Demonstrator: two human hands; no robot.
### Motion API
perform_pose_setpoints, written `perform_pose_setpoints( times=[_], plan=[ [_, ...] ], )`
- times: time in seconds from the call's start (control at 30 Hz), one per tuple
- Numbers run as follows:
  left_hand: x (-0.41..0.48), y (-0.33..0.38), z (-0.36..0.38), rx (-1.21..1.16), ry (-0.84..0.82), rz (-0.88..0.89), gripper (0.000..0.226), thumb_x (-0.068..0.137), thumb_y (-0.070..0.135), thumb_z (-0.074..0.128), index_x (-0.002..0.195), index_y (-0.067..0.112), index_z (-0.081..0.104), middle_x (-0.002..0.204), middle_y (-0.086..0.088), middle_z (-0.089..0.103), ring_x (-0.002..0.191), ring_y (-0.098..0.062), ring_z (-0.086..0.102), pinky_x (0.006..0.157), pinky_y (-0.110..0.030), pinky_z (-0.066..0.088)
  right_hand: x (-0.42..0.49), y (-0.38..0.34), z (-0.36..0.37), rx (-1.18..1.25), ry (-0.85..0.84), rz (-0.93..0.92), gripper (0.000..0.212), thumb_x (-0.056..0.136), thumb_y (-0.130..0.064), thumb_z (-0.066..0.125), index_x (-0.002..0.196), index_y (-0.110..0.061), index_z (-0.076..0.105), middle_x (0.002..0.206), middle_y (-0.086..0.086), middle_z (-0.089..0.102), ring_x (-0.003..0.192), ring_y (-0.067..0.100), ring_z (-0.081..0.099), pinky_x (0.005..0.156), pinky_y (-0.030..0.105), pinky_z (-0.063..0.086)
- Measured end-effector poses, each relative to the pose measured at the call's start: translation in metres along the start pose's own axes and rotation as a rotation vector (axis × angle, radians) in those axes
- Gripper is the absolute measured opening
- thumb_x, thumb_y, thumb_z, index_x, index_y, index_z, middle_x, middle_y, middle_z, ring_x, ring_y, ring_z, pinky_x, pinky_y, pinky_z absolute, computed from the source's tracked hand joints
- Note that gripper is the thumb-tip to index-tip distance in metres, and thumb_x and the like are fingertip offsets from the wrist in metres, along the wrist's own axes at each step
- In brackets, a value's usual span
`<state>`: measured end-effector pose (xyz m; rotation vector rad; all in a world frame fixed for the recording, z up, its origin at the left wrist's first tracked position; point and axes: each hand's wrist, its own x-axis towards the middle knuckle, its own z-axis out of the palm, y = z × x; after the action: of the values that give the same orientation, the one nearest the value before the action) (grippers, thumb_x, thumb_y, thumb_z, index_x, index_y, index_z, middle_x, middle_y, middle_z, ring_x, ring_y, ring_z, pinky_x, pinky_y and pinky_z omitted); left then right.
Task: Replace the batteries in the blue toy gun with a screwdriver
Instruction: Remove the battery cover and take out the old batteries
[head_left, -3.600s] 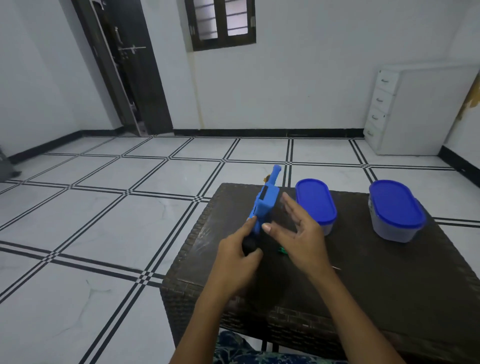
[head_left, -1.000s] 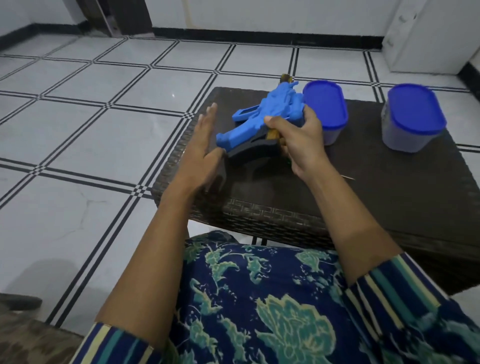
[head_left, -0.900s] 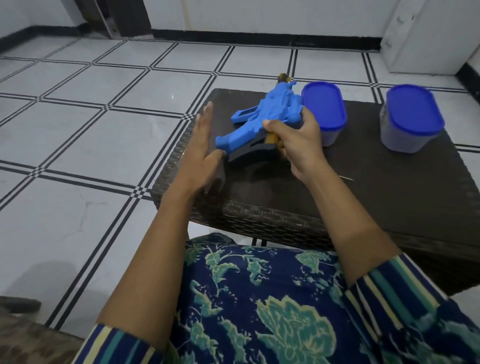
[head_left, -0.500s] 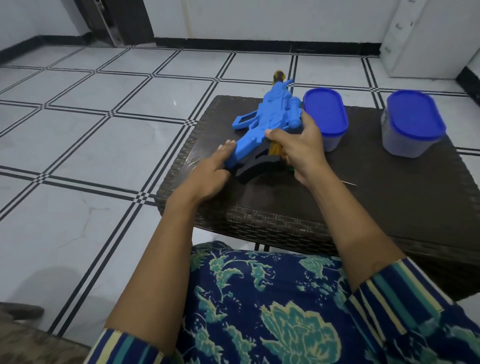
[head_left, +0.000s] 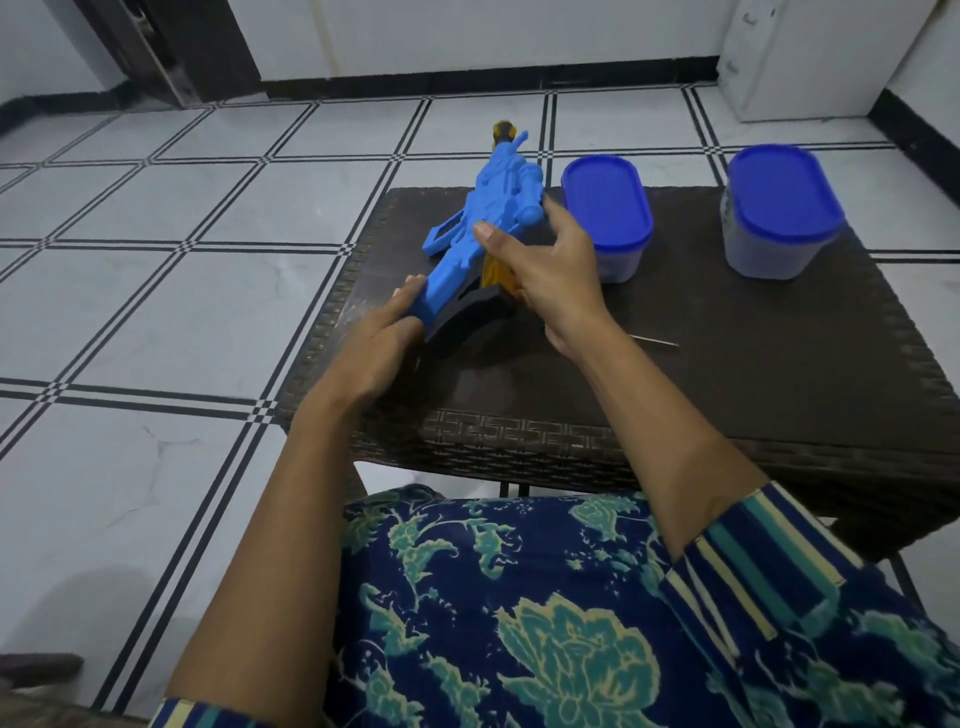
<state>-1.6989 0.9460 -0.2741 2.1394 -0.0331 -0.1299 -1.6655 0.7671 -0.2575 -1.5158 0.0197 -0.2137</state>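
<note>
The blue toy gun (head_left: 488, 223) lies tilted over the left part of the dark wicker table (head_left: 727, 374), muzzle pointing away, with a black stock and an orange grip. My right hand (head_left: 545, 270) grips its middle, thumb on top and fingers curled round the far side. My left hand (head_left: 379, 348) holds the rear end of the blue body and black stock, fingers along its left side. A thin metal shaft of the screwdriver (head_left: 655, 341) shows on the table just right of my right wrist; its handle is hidden by my hand.
Two clear tubs with blue lids stand at the back of the table, one (head_left: 605, 213) right beside the gun, the other (head_left: 779, 208) further right. The table's left edge runs just under the gun. My patterned lap fills the foreground. A white drawer unit (head_left: 810, 52) stands far right.
My left hand went from held flat beside the gun to closing on its rear end. The gun's muzzle has swung further away while my right hand kept its grip.
</note>
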Motion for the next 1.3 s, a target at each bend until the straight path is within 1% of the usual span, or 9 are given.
perform_pose_setpoints(
  times=[0.2, 0.37, 0.47, 0.63, 0.73, 0.83, 1.03, 1.2, 1.3],
  plan=[
    [-0.027, 0.037, -0.003, -0.227, 0.039, 0.323, 0.055, 0.086, 0.045, 0.051, 0.138, 0.031, 0.043, 0.138, 0.021, 0.045, 0.129, 0.011, 0.039, 0.101, -0.007, 0.032, 0.001, 0.000, -0.003, 0.039, 0.021, 0.031, 0.047, 0.077, -0.033, 0.081, 0.116, -0.016, 0.061, 0.106, -0.004, 0.070, 0.098, 0.011, 0.067, 0.086, 0.042, 0.058],
    [-0.025, 0.046, 0.009, 0.200, 0.210, 0.544, 0.057, 0.082, 0.043, 0.069, 0.135, 0.029, 0.052, 0.125, 0.011, 0.061, 0.115, -0.004, 0.058, 0.105, -0.041, 0.042, -0.003, -0.004, 0.002, -0.004, 0.013, 0.002, 0.071, 0.059, -0.058, 0.077, 0.116, -0.019, 0.060, 0.105, -0.001, 0.072, 0.097, 0.018, 0.069, 0.083, 0.045, 0.059],
    [-0.024, 0.049, 0.014, 0.285, 0.200, 0.603, 0.065, 0.078, 0.045, 0.074, 0.135, 0.023, 0.054, 0.118, 0.014, 0.061, 0.107, 0.000, 0.059, 0.092, -0.009, 0.042, -0.003, -0.004, -0.002, 0.007, -0.012, 0.031, 0.074, 0.065, -0.052, 0.078, 0.126, -0.016, 0.056, 0.106, 0.001, 0.072, 0.095, 0.019, 0.071, 0.081, 0.046, 0.060],
    [-0.019, 0.053, 0.028, 0.430, 0.264, 0.660, 0.064, 0.078, 0.020, 0.074, 0.138, 0.018, 0.050, 0.115, -0.003, 0.069, 0.097, -0.017, 0.066, 0.081, -0.014, 0.043, -0.003, -0.004, -0.005, 0.025, -0.039, 0.065, 0.056, 0.076, -0.037, 0.078, 0.125, -0.016, 0.057, 0.102, 0.005, 0.073, 0.091, 0.022, 0.072, 0.075, 0.046, 0.061],
    [-0.019, 0.052, 0.030, 0.424, 0.331, 0.688, 0.058, 0.078, 0.007, 0.068, 0.135, 0.012, 0.054, 0.111, -0.010, 0.070, 0.091, -0.016, 0.060, 0.076, 0.002, 0.033, -0.002, -0.004, -0.011, 0.104, -0.066, 0.103, 0.050, 0.088, -0.025, 0.071, 0.132, -0.013, 0.053, 0.104, 0.010, 0.073, 0.085, 0.023, 0.073, 0.068, 0.040, 0.062],
    [-0.017, 0.051, 0.028, 0.331, 0.388, 0.689, 0.049, 0.081, 0.003, 0.067, 0.129, 0.007, 0.058, 0.107, -0.010, 0.071, 0.090, -0.012, 0.059, 0.077, 0.005, 0.032, 0.000, -0.002, -0.015, 0.145, -0.101, 0.125, 0.048, 0.094, -0.020, 0.062, 0.139, -0.013, 0.048, 0.113, 0.013, 0.069, 0.089, 0.023, 0.072, 0.073, 0.041, 0.061],
    [-0.018, 0.058, 0.014, 0.031, 0.579, 0.629, 0.035, 0.086, 0.012, 0.066, 0.121, 0.011, 0.060, 0.103, 0.008, 0.064, 0.093, -0.003, 0.062, 0.085, -0.017, 0.049, -0.008, 0.010, -0.009, -0.190, -0.295, 0.026, 0.080, 0.083, -0.004, 0.070, 0.151, -0.018, 0.030, 0.152, 0.008, 0.039, 0.141, 0.019, 0.036, 0.112, 0.037, 0.038],
    [-0.019, 0.059, 0.004, -0.387, 0.648, 0.463, 0.043, 0.086, 0.009, 0.066, 0.127, 0.010, 0.055, 0.117, -0.012, 0.065, 0.109, -0.017, 0.064, 0.096, -0.034, 0.051, -0.015, 0.014, -0.004, -0.383, -0.411, -0.056, 0.097, 0.079, -0.023, 0.080, 0.154, -0.027, 0.019, 0.159, 0.001, 0.027, 0.145, 0.018, 0.025, 0.110, 0.025, 0.027],
    [-0.018, 0.052, 0.003, -0.583, 0.658, 0.356, 0.041, 0.084, 0.004, 0.068, 0.124, 0.009, 0.058, 0.115, -0.013, 0.066, 0.108, -0.018, 0.065, 0.089, -0.029, 0.054, -0.016, 0.016, -0.004, -0.358, -0.406, -0.045, 0.097, 0.077, -0.027, 0.081, 0.153, -0.028, 0.022, 0.159, -0.002, 0.026, 0.145, 0.021, 0.026, 0.114, 0.033, 0.030]
  ],
)
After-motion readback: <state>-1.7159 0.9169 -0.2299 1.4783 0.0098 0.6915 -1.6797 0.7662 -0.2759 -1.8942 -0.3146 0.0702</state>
